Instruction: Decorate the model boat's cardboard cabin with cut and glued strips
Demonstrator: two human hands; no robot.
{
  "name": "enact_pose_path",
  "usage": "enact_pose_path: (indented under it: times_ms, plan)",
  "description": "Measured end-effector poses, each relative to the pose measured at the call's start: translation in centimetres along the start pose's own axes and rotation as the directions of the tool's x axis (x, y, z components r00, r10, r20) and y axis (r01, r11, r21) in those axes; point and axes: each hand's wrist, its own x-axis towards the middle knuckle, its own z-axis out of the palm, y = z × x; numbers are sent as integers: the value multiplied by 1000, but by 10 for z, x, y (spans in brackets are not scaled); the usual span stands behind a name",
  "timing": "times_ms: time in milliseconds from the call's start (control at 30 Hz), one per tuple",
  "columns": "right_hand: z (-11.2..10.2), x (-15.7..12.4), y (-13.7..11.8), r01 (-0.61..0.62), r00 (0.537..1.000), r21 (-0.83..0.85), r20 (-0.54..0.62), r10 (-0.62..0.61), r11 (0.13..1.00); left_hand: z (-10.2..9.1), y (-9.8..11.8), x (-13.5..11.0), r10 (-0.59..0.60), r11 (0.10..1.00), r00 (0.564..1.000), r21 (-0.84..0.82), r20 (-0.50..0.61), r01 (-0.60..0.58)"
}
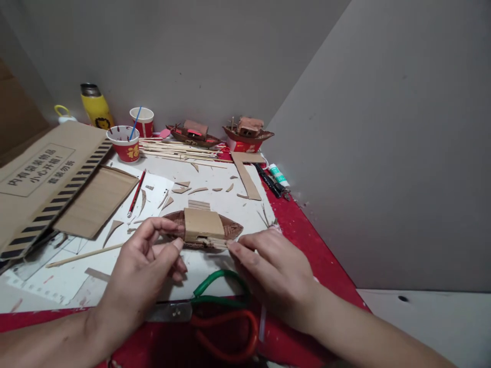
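A small brown cardboard model boat (233, 229) with a plain tan cardboard canopy (203, 223) lies in front of me on white board. My left hand (148, 263) is at its left end, the index finger over the hull and the thumb at the near side, gripping loosely. On the near side of the canopy is a short corrugated cardboard strip (215, 243). The fingertips of my right hand (274, 268) pinch its right end; part of this grip is hidden. Behind the canopy sits another ribbed cardboard piece (199, 205).
Scissors (224, 301) with green and orange handles lie nearest me. Cardboard scraps (182, 189) and a red pencil (137, 193) lie beyond the boat. Farther back are paper cups (126, 152), bamboo sticks (180, 151) and two finished-looking boats (248, 134). A large cardboard sheet (46, 174) stands left; a grey wall rises right.
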Motion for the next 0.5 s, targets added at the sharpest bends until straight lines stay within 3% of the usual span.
enact_pose_path:
  times_ms: [100,300,500]
  plan:
    - [8,4,-5,37,999,-61,21,-35,997,-2,-7,5,26,1000,1000,-10,-12,-26]
    - [11,14,-7,74,996,-117,56,-68,990,1,-12,14,-67,998,998,2,20,67]
    - [11,19,-7,79,991,-120,113,-65,990,5,-16,20,-131,991,984,-4,123,132]
